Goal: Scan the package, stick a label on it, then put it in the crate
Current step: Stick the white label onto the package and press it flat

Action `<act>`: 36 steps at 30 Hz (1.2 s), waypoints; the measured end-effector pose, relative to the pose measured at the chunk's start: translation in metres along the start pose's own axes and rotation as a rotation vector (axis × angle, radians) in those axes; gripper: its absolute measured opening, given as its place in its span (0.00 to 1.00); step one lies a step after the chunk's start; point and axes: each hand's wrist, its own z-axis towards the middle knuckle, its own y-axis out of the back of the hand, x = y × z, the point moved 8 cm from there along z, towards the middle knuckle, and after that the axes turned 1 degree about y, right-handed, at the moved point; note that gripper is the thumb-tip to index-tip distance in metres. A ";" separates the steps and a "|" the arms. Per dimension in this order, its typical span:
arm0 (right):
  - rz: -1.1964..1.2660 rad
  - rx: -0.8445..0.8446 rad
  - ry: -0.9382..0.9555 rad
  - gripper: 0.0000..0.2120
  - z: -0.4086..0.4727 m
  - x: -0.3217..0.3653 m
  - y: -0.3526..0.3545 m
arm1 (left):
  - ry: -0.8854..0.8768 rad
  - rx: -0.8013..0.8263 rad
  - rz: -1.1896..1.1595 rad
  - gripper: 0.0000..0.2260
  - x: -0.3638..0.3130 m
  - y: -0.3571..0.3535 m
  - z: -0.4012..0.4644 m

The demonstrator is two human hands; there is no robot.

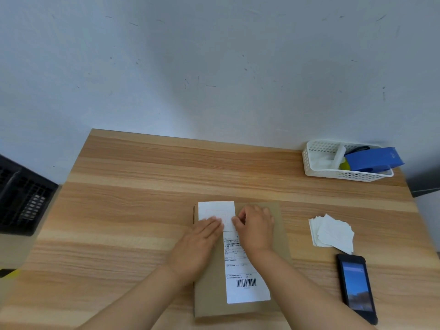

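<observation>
Midway, by the look of it — labelling step in hand. Flat brown package (240,263) lying on the desk (142,186), near the front edge, already carrying a long printed shipping slip (245,270) with a barcode at its near end. Small white label (215,211) set on the far left corner of the package, its far edge just past the cardboard rim. Left hand (197,244) flat and relaxed, gripping nothing, fingers (212,225) stretched out and pressing the label's near edge down. Right hand (256,226) loosely curled just beside it, fingertips touching the label's right edge (whether pinching that edge or only smoothing it, hard to tell).

Done, probably: the scan — handheld scanner (357,287) lying screen-up at the right of the desk, apart from both hands, which fits a finished scan, though nothing shown proves it. Underway: sticking the label; looks laid but perhaps not fully rubbed flat. Left: lifting the package and carrying it well across to the dark crate (21,196), sitting off the desk's left edge and lower.

Elsewhere on the desk: spare labels (332,232) fanned in a stack between the package and the scanner's far side; white basket (316,163) at the far right corner holding a blue tape dispenser (373,158).
</observation>
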 end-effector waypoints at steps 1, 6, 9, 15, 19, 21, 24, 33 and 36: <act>-0.053 -0.003 0.033 0.09 -0.001 0.003 0.001 | -0.033 0.059 0.012 0.22 -0.004 -0.007 -0.004; -0.324 -0.032 0.439 0.10 -0.027 0.024 -0.011 | -0.057 0.160 0.091 0.27 0.000 -0.027 -0.012; -0.362 0.085 0.525 0.20 -0.045 0.020 -0.025 | -0.038 0.175 0.078 0.27 0.000 -0.029 -0.011; -0.394 0.276 0.451 0.29 -0.049 0.003 -0.028 | -0.048 0.155 0.110 0.29 0.000 -0.030 -0.012; -0.361 0.264 0.451 0.30 -0.047 -0.006 -0.026 | -0.037 0.143 0.117 0.28 0.003 -0.029 -0.012; -0.359 0.258 0.469 0.29 -0.047 -0.008 -0.024 | -0.024 0.139 0.109 0.28 0.004 -0.027 -0.013; -0.348 0.261 0.456 0.29 -0.047 -0.006 -0.022 | 0.008 0.130 0.078 0.26 0.006 -0.025 -0.011; -0.403 0.256 0.460 0.33 -0.046 0.002 -0.032 | 0.059 0.091 0.035 0.26 0.006 -0.019 -0.001; -0.396 0.239 0.426 0.37 -0.042 0.002 -0.033 | -0.032 0.098 0.095 0.29 0.007 -0.021 0.006</act>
